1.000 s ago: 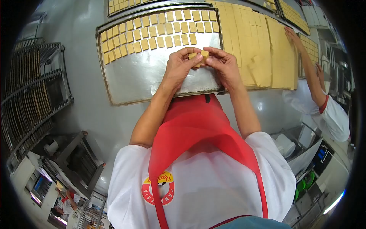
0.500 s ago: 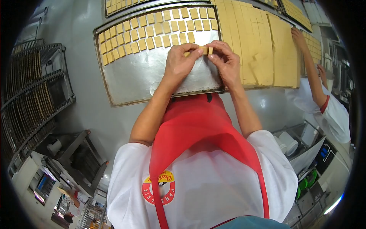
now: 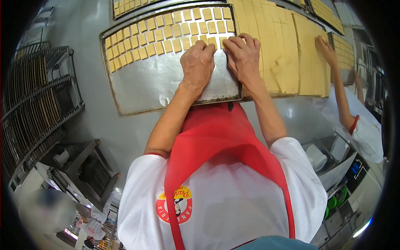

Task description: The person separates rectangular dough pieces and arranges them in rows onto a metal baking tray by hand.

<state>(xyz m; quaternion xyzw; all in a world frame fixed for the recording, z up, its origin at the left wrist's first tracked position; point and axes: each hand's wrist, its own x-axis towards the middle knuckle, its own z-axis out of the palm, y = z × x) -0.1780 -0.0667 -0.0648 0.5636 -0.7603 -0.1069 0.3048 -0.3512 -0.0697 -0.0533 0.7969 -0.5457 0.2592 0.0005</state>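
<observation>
Small flat rectangles of yellow dough lie in rows on a metal baking tray [image 3: 141, 91]. My left hand [image 3: 198, 64] is over the tray, fingers bent and pinched together at a dough piece [image 3: 212, 41] near the end of the third row. Just beside it, my right hand [image 3: 245, 58] has curled fingers at another dough piece [image 3: 223, 42], by the tray's right edge. Both pieces are at tray level; my fingers partly cover them. Whether more pieces sit inside my palms is hidden.
To the right lies a large sheet of yellow dough with cut lines [image 3: 277, 50]. A co-worker's hand [image 3: 327, 50] rests at its far right edge. More filled trays [image 3: 343, 52] stand beyond it. A rack of trays [image 3: 37, 108] is at left.
Both hands have moved slightly up and away from me, from holding dough pieces together above the tray to the third row. Two more pieces now show at that row's right end.
</observation>
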